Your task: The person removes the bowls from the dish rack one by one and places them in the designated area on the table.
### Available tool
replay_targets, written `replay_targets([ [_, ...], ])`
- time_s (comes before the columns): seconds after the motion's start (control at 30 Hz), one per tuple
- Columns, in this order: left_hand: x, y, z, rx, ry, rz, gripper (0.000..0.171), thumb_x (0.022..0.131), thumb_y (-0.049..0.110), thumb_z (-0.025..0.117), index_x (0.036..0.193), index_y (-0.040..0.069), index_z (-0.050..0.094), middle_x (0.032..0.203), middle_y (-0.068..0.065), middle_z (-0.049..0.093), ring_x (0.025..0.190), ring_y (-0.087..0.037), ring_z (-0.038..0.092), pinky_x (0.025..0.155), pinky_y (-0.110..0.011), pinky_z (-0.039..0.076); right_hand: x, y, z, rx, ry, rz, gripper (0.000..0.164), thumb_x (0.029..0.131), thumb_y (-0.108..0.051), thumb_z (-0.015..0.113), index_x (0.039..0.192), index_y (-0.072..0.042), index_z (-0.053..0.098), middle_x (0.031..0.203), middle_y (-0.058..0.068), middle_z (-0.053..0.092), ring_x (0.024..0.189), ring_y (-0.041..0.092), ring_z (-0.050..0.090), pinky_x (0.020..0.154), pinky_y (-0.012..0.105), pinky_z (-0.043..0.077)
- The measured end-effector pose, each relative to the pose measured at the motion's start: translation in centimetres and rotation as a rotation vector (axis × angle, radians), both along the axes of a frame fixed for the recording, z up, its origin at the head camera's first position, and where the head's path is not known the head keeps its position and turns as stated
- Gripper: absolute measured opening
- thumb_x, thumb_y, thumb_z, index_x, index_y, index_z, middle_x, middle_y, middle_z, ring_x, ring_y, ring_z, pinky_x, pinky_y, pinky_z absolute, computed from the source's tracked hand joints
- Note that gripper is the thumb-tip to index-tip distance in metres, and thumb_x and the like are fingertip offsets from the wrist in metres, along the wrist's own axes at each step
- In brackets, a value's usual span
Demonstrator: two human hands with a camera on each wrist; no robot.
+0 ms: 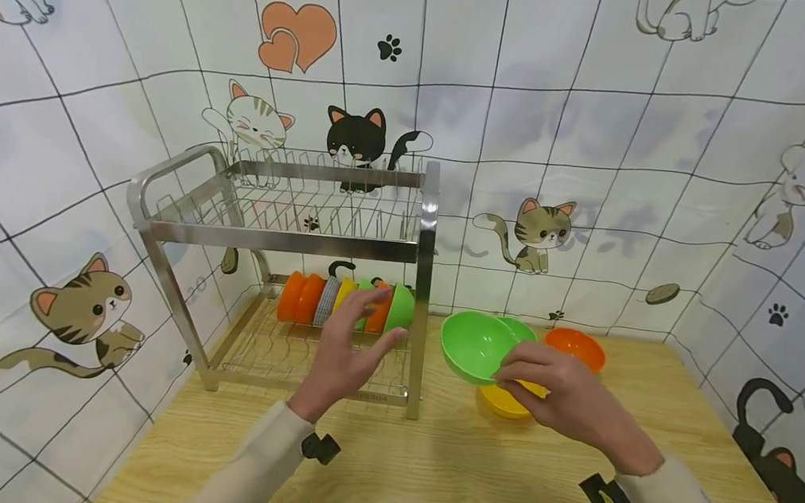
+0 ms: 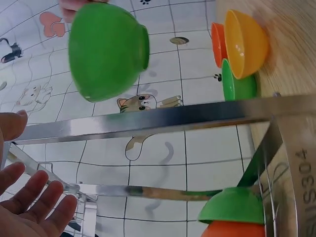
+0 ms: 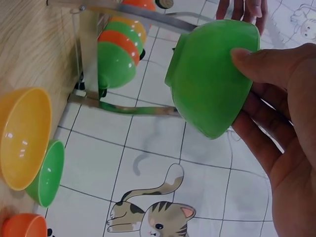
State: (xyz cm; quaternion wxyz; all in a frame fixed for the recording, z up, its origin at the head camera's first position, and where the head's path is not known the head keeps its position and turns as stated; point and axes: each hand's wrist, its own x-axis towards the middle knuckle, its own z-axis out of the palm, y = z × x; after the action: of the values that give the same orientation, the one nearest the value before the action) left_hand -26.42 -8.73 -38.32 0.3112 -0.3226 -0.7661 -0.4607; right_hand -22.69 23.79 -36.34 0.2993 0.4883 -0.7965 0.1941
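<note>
My right hand (image 1: 570, 394) pinches the rim of a green bowl (image 1: 473, 346), thumb on one face and fingers on the other. The bowl is held tilted above the table, right of the rack. My left hand (image 1: 347, 350) is empty, its fingers spread, in front of the dish rack's (image 1: 288, 241) lower level. A row of bowls stands on edge there: orange ones (image 1: 291, 298) at the left, a green one (image 1: 402, 309) at the right end. Behind and below the held bowl are a yellow bowl (image 1: 504, 404), another green bowl (image 1: 525, 331) and an orange bowl (image 1: 576, 348).
The two-level metal rack stands on the left of the wooden table (image 1: 454, 480); its right front post (image 1: 420, 325) is between my hands. Wire slots (image 1: 292, 202) line the upper level. A cat-patterned tiled wall (image 1: 599, 141) closes off the back and sides.
</note>
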Motion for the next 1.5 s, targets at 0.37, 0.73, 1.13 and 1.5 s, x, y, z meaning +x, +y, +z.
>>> replay_targets([
  [0.37, -1.3, 1.9, -0.9, 0.210, -0.271, -0.115, 0.050, 0.095, 0.016, 0.075, 0.142, 0.015, 0.057, 0.129, -0.009, 0.065, 0.122, -0.025, 0.064, 0.104, -0.054, 0.053, -3.1, 1.8, -1.7, -0.011, -0.001, -0.105, 0.024, 0.101, -0.032, 0.065, 0.092, -0.013, 0.078, 0.095, -0.006, 0.071, 0.084, 0.010, 0.064, 0.074, 0.011, 0.053],
  [0.73, -2.1, 3.4, -0.9, 0.270, -0.248, -0.173, 0.042, 0.097, 0.008, 0.070, 0.138, 0.008, 0.061, 0.123, -0.016, 0.067, 0.114, -0.031, 0.067, 0.100, -0.043, 0.058, -6.7, 3.5, -3.7, -0.024, -0.014, -0.269, 0.024, 0.070, 0.005, 0.088, 0.087, -0.010, 0.079, 0.090, -0.002, 0.072, 0.082, 0.014, 0.066, 0.067, 0.028, 0.058],
  [1.13, -2.3, 4.0, -0.7, 0.280, -0.283, -0.078, 0.029, 0.097, 0.014, 0.070, 0.126, 0.013, 0.070, 0.112, -0.009, 0.073, 0.099, -0.023, 0.072, 0.087, -0.035, 0.061, -8.9, 4.5, -5.1, 0.019, -0.110, -0.394, 0.011, 0.083, -0.005, 0.083, 0.092, -0.011, 0.081, 0.091, -0.001, 0.073, 0.085, 0.016, 0.067, 0.074, 0.038, 0.061],
  [1.5, -2.1, 4.3, 0.1, 0.230, -0.225, -0.117, 0.024, 0.098, -0.003, 0.063, 0.122, -0.007, 0.062, 0.105, -0.025, 0.066, 0.090, -0.038, 0.068, 0.083, -0.030, 0.061, -11.1, 5.4, -6.7, 0.053, -0.299, -0.501, 0.010, 0.090, -0.008, 0.077, 0.099, -0.010, 0.081, 0.103, 0.007, 0.076, 0.100, 0.029, 0.070, 0.091, 0.051, 0.059],
])
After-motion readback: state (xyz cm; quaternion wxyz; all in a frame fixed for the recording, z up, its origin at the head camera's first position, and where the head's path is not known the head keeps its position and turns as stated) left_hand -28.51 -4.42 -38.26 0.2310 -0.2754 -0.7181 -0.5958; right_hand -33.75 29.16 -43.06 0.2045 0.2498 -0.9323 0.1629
